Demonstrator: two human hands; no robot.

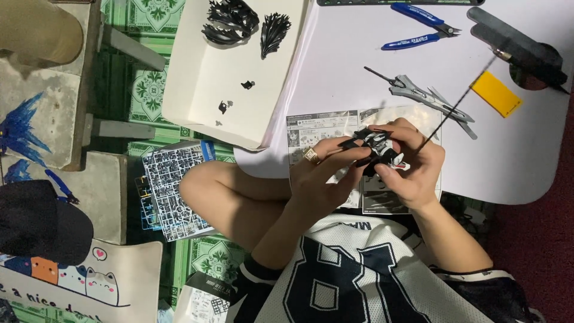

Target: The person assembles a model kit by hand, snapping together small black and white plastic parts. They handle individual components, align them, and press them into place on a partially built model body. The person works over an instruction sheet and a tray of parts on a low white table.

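Our fingers (365, 157) on both the left hand (323, 173) and the right hand (412, 170) are closed around a small black-and-white plastic model figure (378, 146), held just above a printed instruction sheet (311, 128) on the white worktop (371, 96). Beyond it lie a grey model weapon (427, 96), a yellow rectangular pad (496, 94) and blue-handled nippers (418, 27). A white cardboard box lid (203, 90) holds spiky black parts (233, 21).

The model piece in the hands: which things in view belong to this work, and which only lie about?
In use: left hand, right hand, black-and-white model piece, instruction sheet beneath.

Lying about: blue nippers, grey model weapon, yellow card, white box lid with black parts, parts runners.
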